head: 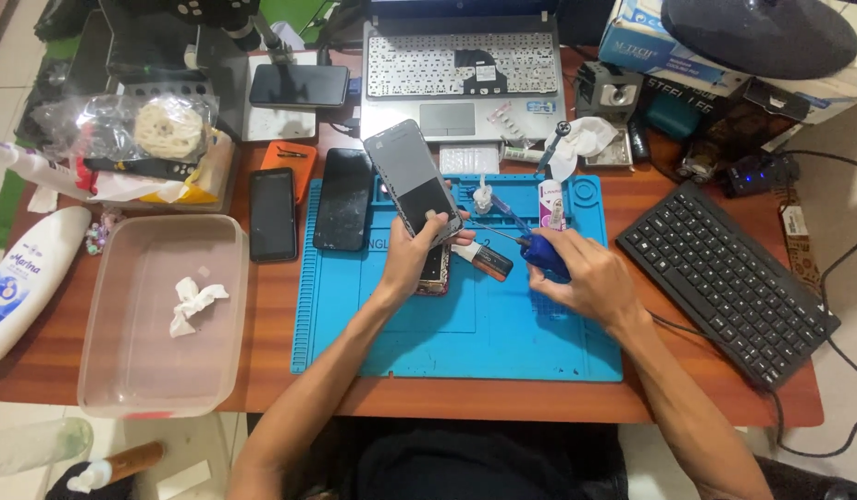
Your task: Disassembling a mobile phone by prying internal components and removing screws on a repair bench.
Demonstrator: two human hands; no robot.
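Both hands are over the blue work mat [465,343], which I take as my landmark. Left hand [412,255] is clenched around the lower end of a phone screen panel [412,181], lifted and tilted so its upper end leans away from me toward the mat's far left corner; under that hand, touching the mat near its middle, lies the opened phone body [435,270], only partly visible. Right hand [586,278] is grasping a blue-handled screwdriver [540,252], its thin shaft pointing left toward the screen panel and the phone body. Whether the tip touches anything I cannot tell.

Just beside the screwdriver's shaft, on the mat, lies a small black and orange tool [489,261]. Near the mat's far edge stand a small white bottle [484,196] and a little white box [551,206].

Left of the mat, on the wooden surface [280,315], a dark phone [344,199] overlaps the mat's edge, and another dark phone [273,215] lies just beyond it. Farther left sits a clear plastic tub [105,361] with a crumpled white tissue [193,302] in it, and a white lotion bottle [26,278] lies at the surface's left end. Right of the mat a black keyboard [725,282] sits at an angle. Beyond the mat's far edge is a silver laptop [461,79] with several keys missing.
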